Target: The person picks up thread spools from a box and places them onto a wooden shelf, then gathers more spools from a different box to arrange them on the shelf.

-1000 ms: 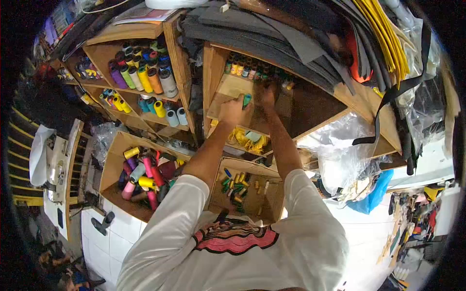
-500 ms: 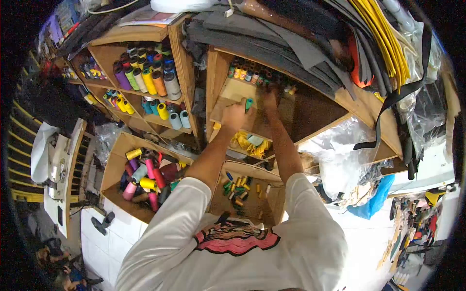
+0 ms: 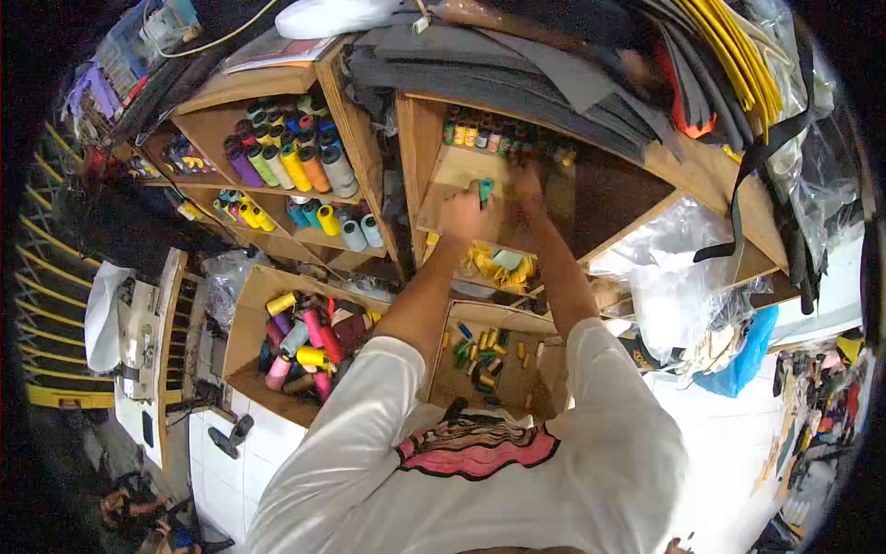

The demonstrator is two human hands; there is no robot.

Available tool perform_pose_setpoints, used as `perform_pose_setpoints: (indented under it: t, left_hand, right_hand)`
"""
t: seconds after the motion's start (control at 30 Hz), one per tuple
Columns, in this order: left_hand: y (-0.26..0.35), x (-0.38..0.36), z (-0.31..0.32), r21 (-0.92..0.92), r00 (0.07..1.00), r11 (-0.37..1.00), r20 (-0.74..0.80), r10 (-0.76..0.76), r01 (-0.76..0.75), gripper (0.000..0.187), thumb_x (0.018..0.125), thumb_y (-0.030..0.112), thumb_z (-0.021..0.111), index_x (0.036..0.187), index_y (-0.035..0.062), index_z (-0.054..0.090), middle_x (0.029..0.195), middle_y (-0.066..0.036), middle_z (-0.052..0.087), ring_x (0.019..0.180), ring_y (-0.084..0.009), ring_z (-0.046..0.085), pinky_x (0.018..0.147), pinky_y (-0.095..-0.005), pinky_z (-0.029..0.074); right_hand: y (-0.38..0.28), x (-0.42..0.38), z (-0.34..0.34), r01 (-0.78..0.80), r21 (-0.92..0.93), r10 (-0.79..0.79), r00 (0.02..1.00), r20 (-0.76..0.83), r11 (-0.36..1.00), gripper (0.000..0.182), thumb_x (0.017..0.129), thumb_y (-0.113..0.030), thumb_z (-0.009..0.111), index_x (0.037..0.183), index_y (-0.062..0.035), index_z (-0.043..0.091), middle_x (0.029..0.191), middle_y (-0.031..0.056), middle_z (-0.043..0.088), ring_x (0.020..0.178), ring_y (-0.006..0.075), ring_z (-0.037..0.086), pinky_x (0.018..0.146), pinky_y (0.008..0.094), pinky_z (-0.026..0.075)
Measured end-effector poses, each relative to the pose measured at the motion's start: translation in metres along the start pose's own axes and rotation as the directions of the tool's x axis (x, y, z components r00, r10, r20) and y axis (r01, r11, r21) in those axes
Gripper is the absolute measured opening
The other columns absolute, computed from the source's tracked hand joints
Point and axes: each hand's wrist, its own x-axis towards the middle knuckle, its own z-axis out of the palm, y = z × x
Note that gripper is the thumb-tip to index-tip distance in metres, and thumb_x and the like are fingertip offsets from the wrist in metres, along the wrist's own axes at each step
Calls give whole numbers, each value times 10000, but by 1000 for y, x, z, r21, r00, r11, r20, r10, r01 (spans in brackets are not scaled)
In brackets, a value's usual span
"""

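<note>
My left hand (image 3: 463,217) is closed around a small green thread spool (image 3: 485,190) over the wooden shelf board (image 3: 452,175). Farther back, my right hand (image 3: 526,181) reaches to the row of small thread spools (image 3: 482,138) along the rear of the shelf. Its fingers are dim and blurred among the dark spools there, so their grip is hidden.
Left of me, a wooden rack (image 3: 360,111) holds large thread cones (image 3: 297,166). Below stand a cardboard box of mixed cones (image 3: 249,314) and another box (image 3: 544,369) with small spools. Dark sheets (image 3: 461,69) lie on top; clear plastic (image 3: 660,268) hangs at right.
The view has shifted, so the shelves and boxes appear farther right. My left hand still holds the green thread spool, and my right hand stays at the rear row.
</note>
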Motion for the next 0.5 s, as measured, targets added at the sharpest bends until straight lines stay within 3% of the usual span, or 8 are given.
perform_pose_setpoints:
  t: [0.03,0.07,0.13,0.2,0.3,0.33,0.4,0.5]
  left_hand:
    - [-4,2,11,-20,999,1000,-38,6,-6,510,881,424,580,1123,-24,561,694,-200,636,640,-352,658,578,-460,541]
    - [-8,2,21,72,988,996,-137,70,-61,497,913,434,512,1113,-13,595,568,-115,610,488,-241,619,494,-393,531]
    - [-8,1,14,42,993,997,-96,72,-69,495,906,439,516,1093,-11,606,581,-120,620,506,-260,628,522,-411,537]
    - [2,-6,-2,35,988,998,-145,53,-48,484,883,439,537,1050,-6,624,622,-130,643,548,-308,644,565,-441,546]
    - [5,-5,-10,-24,1000,1000,-29,-9,8,488,867,427,551,1080,-10,605,687,-159,662,613,-323,664,581,-448,549]
    - [13,-4,-23,-23,994,997,79,-72,74,478,850,393,581,1109,-10,582,749,-180,673,674,-326,678,601,-455,553]
    - [7,-3,-19,6,995,999,90,-33,32,477,833,359,614,1128,-14,565,776,-183,675,707,-326,682,623,-455,557]
    - [4,-2,-11,35,994,999,106,-14,10,457,793,266,679,1133,-13,553,785,-175,678,736,-330,683,654,-449,564]
  right_hand:
    - [-3,1,-20,-155,295,147,988,52,943,379,1003,-202,452,1313,17,454,1272,158,522,1166,275,506,1024,404,417]
    - [-6,2,-44,-306,500,266,952,153,810,373,997,-207,467,1300,11,471,1253,158,534,1152,272,516,1013,404,422]
    - [-16,3,-94,-494,708,389,862,324,505,362,984,-217,497,1276,-3,505,1216,157,559,1124,267,535,991,403,431]
    - [-28,2,-134,-516,795,361,842,401,318,351,971,-227,526,1251,-16,539,1179,157,583,1096,261,554,969,403,440]
    - [-40,-10,-166,-383,903,190,918,349,193,429,914,-279,569,1273,-46,542,1145,177,616,1060,313,591,932,386,450]
    - [-43,-12,-184,-392,884,121,920,373,255,434,907,-271,580,1276,-45,541,1127,172,615,1048,301,592,930,386,453]
    - [-47,-13,-215,-390,841,-11,905,425,375,444,895,-255,600,1281,-45,539,1091,160,613,1025,276,592,926,385,458]
    - [-53,-21,-194,-287,861,-19,946,325,419,461,868,-259,646,1273,-58,554,1044,143,605,1004,244,593,918,368,465]
